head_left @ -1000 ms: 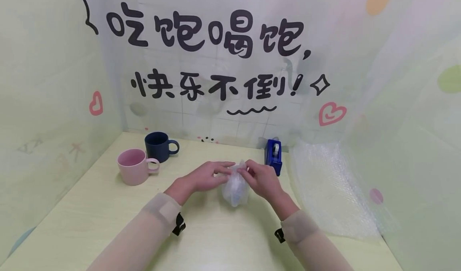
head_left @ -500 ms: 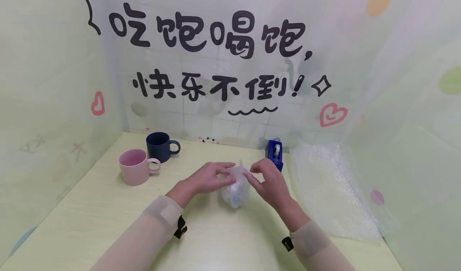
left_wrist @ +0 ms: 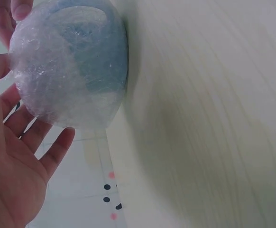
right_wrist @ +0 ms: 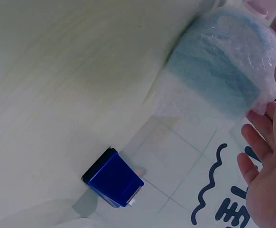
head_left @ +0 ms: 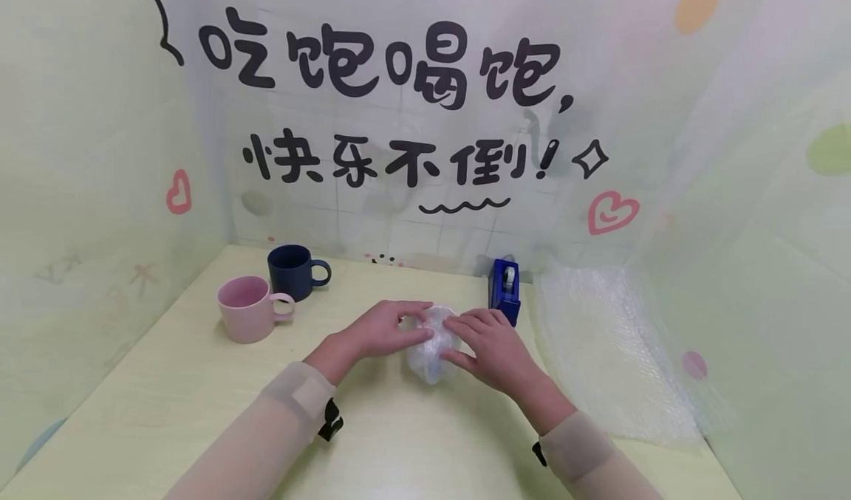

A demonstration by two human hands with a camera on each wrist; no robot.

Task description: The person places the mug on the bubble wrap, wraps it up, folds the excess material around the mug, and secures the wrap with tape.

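Observation:
A light blue mug-like object wrapped in clear bubble wrap (head_left: 431,348) stands on the table between both hands; in the left wrist view its blue side and handle-like loop show through the wrap (left_wrist: 88,61). My left hand (head_left: 380,329) holds the bundle at its upper left, thumb in front and fingers round the back. On the upper right, my right hand (head_left: 495,348) rests spread, loosely bent fingers against the wrap, thumb lower down. In the right wrist view, the wrapped bundle (right_wrist: 214,71) touches the right hand (right_wrist: 271,142), whose lower fingers stand off it.
A pink mug (head_left: 244,312) and a dark blue mug (head_left: 290,275) stand at the back left. A blue tape dispenser (head_left: 504,293) is behind my right hand. Sheets of bubble wrap (head_left: 608,352) lie on the right, beside the patterned side wall.
My right hand has gone from pinching the wrap's top to lying with spread fingers against its right side. The raised tip of wrap is now flattened. My left hand has stayed on the bundle.

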